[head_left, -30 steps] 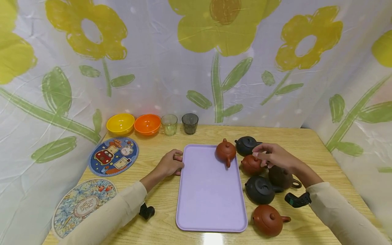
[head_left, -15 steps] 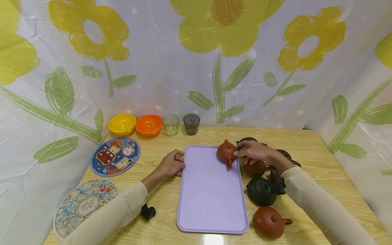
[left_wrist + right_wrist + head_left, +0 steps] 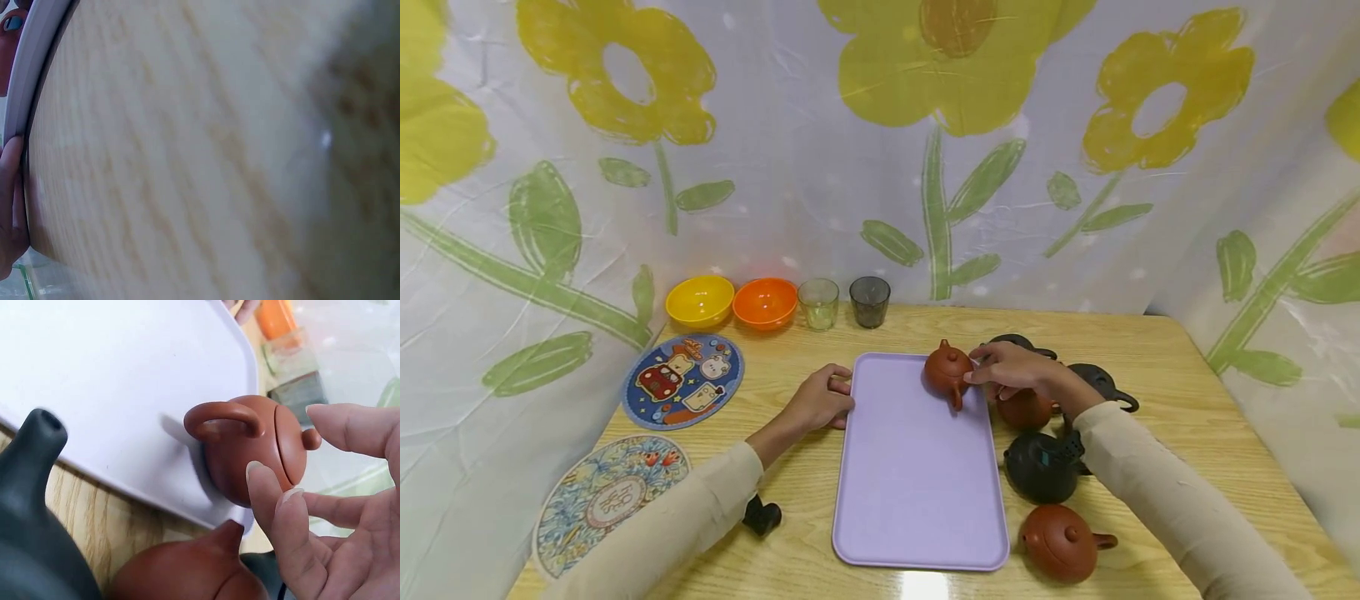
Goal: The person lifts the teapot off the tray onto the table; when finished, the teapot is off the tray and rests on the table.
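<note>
A red-brown clay teapot (image 3: 946, 372) stands at the far right corner of the lilac tray (image 3: 917, 492), its handle turned toward me. My right hand (image 3: 1011, 367) reaches in from the right with its fingertips at the pot's side; in the right wrist view its fingers (image 3: 265, 494) are spread close beside the round body (image 3: 250, 450). At the tray's left edge my left hand (image 3: 822, 400) rests its fingers against the rim. Right of the tray stand another red teapot (image 3: 1026, 410), black teapots (image 3: 1037, 471) and a nearer red one (image 3: 1060, 543); my right arm partly hides several.
Along the back are a yellow bowl (image 3: 700, 302), an orange bowl (image 3: 766, 303), a greenish glass (image 3: 818, 304) and a grey glass (image 3: 870, 302). Two oval mats, one blue (image 3: 683, 380) and one floral (image 3: 610, 500), lie at the left. A flowered curtain (image 3: 760, 167) hangs behind.
My right hand has come left from over the teapots at the right to the red teapot on the tray, which has shifted slightly left. My left hand stays at the tray's edge.
</note>
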The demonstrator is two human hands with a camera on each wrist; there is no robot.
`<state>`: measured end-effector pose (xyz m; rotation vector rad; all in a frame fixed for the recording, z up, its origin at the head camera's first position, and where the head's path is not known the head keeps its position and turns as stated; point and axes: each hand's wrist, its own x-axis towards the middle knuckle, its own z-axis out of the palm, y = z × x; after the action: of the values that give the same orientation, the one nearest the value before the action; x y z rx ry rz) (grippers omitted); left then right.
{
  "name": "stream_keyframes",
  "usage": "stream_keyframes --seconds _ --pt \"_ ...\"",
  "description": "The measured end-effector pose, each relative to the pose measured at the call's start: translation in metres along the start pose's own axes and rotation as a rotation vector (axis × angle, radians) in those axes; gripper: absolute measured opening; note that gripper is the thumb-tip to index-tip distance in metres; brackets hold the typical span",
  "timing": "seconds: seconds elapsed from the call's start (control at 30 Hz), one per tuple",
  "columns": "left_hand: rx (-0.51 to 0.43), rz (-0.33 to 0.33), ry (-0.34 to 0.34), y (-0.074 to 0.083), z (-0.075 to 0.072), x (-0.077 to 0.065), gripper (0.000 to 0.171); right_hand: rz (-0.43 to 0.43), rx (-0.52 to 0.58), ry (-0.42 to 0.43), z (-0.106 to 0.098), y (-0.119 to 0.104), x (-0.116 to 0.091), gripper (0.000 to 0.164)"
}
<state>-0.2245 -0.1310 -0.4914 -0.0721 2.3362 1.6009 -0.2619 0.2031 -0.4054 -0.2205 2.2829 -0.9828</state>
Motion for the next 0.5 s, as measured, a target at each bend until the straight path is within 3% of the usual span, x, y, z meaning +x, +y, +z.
stream_keyframes --seconds 0.5 --pt "-0.003 -0.010 -0.004 0.000 0.000 0.001 0.053 -0.029 0.025 0.012 0.014 0.004 0.017 0.071"
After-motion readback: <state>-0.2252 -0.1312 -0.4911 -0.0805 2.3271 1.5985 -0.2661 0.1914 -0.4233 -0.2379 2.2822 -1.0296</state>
